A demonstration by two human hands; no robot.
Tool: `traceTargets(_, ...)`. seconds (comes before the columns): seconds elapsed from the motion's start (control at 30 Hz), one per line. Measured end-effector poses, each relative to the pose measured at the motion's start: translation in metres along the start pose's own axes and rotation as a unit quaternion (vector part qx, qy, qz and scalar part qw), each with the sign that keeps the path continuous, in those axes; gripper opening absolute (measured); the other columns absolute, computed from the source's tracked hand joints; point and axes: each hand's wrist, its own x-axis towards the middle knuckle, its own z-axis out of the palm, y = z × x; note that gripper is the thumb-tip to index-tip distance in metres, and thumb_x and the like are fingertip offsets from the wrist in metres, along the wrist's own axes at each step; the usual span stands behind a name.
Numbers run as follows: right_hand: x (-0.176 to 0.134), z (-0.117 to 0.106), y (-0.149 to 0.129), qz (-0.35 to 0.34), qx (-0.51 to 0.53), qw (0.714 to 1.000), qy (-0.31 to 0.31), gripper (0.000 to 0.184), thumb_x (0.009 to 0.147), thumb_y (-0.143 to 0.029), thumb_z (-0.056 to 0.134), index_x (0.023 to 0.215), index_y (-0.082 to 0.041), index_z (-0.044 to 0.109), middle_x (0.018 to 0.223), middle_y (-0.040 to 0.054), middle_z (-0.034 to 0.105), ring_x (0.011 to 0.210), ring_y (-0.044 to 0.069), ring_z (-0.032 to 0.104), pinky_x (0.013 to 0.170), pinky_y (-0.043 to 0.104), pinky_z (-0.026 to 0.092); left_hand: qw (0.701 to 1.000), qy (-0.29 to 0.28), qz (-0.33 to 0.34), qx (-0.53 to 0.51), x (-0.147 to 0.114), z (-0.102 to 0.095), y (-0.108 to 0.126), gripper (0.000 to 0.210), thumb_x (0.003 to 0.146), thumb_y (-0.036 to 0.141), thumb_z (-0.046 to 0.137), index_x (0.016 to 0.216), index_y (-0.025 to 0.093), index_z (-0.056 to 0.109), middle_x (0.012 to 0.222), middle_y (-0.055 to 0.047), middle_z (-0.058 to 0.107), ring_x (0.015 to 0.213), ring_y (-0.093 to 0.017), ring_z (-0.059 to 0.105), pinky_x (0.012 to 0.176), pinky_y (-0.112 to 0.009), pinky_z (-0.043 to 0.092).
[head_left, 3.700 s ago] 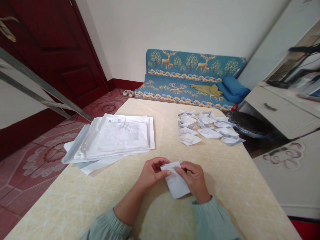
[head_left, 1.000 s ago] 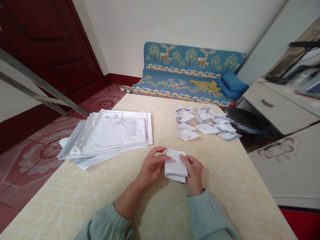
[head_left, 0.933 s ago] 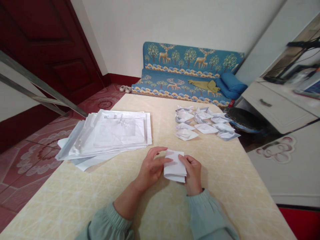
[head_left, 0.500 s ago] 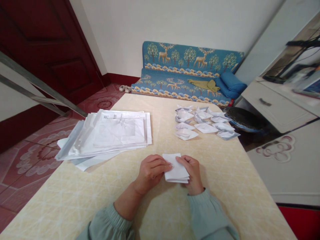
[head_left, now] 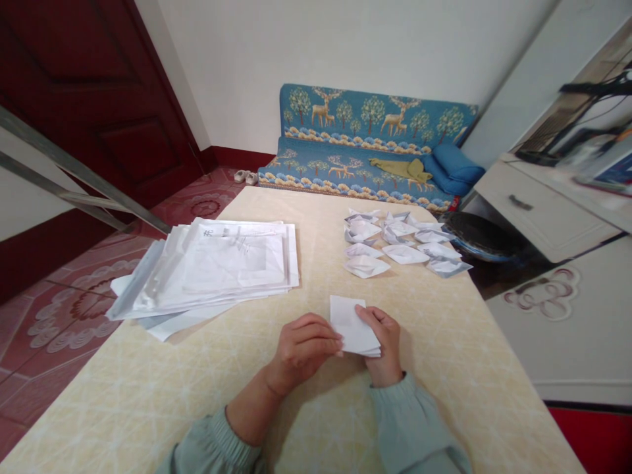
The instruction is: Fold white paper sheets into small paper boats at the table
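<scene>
A small folded sheet of white paper (head_left: 351, 324) is held just above the table, its layers showing at the near edge. My right hand (head_left: 386, 339) grips its right side, thumb on top and fingers behind. My left hand (head_left: 307, 349) pinches the lower left edge between thumb and fingers. Beyond the hands, to the right, stand several folded paper boats (head_left: 366, 265) in rough rows. On the left lies a stack of paper sheets (head_left: 237, 263), some in clear sleeves.
A pale yellow patterned cloth covers the table (head_left: 207, 388). Behind it is a blue deer-print sofa (head_left: 340, 168). A white cabinet (head_left: 557, 316) and a dark round pan (head_left: 481, 234) stand on the right. Metal bars (head_left: 83, 178) are at the left.
The folded paper has shifted slightly up and right and turned a little. My left hand has slid down to its lower left edge; my right hand keeps its grip.
</scene>
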Motion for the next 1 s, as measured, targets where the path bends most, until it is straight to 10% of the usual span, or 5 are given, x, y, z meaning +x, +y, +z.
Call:
traceTargets(0.23, 0.000, 0.000, 0.007, -0.088, -0.032, 0.995, 0.018, 0.025, 0.069, -0.037, 0.070, 0.066, -0.015, 0.058, 0.055, -0.0043, 0.049, 0.050, 0.008, 0.039, 0.044, 0.019, 0.030, 0.948, 0.114, -0.293, -0.054, 0.001, -0.004, -0.002, 0.012, 0.080, 0.027, 0.060, 0.080, 0.015, 0.062, 0.071, -0.003, 0.058, 0.066, -0.013, 0.054, 0.057, -0.023, 0.042)
traceTargets(0.4, 0.000, -0.006, -0.005, -0.090, -0.108, 0.987, -0.077, 0.024, 0.071, -0.036, 0.069, 0.066, -0.015, 0.061, 0.056, -0.0028, 0.053, 0.050, 0.009, 0.042, 0.045, 0.020, 0.031, 0.888, -0.030, -0.432, -0.157, -0.002, -0.004, -0.011, 0.030, 0.075, 0.039, 0.064, 0.084, 0.010, 0.063, 0.063, -0.001, 0.054, 0.055, -0.009, 0.046, 0.050, -0.020, 0.033)
traceTargets(0.67, -0.003, -0.011, -0.023, -0.006, -0.134, 0.953, -0.272, 0.030, 0.070, -0.038, 0.069, 0.057, -0.014, 0.056, 0.051, -0.0031, 0.050, 0.046, 0.008, 0.041, 0.043, 0.020, 0.028, 0.783, -0.249, -0.462, -0.335, 0.000, -0.013, -0.001, 0.037, 0.073, 0.045, 0.063, 0.062, 0.010, 0.062, 0.052, 0.000, 0.051, 0.046, -0.008, 0.042, 0.045, -0.021, 0.028)
traceTargets(0.83, -0.003, 0.002, -0.013, 0.030, 0.024, 0.985, -0.171, 0.026, 0.075, -0.043, 0.062, 0.071, -0.017, 0.057, 0.056, -0.0040, 0.053, 0.047, 0.008, 0.042, 0.044, 0.019, 0.032, 0.823, -0.017, -0.503, -0.264, -0.005, -0.005, -0.011, 0.046, 0.076, 0.047, 0.060, 0.048, 0.011, 0.055, 0.043, 0.000, 0.046, 0.042, -0.006, 0.036, 0.044, -0.021, 0.023)
traceTargets(1.0, -0.017, 0.022, -0.005, 0.033, -0.069, 0.956, -0.282, 0.029, 0.066, -0.038, 0.073, 0.084, -0.018, 0.060, 0.064, -0.0019, 0.058, 0.046, 0.008, 0.046, 0.041, 0.018, 0.030, 0.822, 0.168, -0.510, -0.191, -0.003, 0.002, -0.016, 0.042, 0.076, 0.046, 0.061, 0.052, 0.011, 0.057, 0.045, 0.001, 0.048, 0.045, -0.007, 0.038, 0.046, -0.021, 0.028)
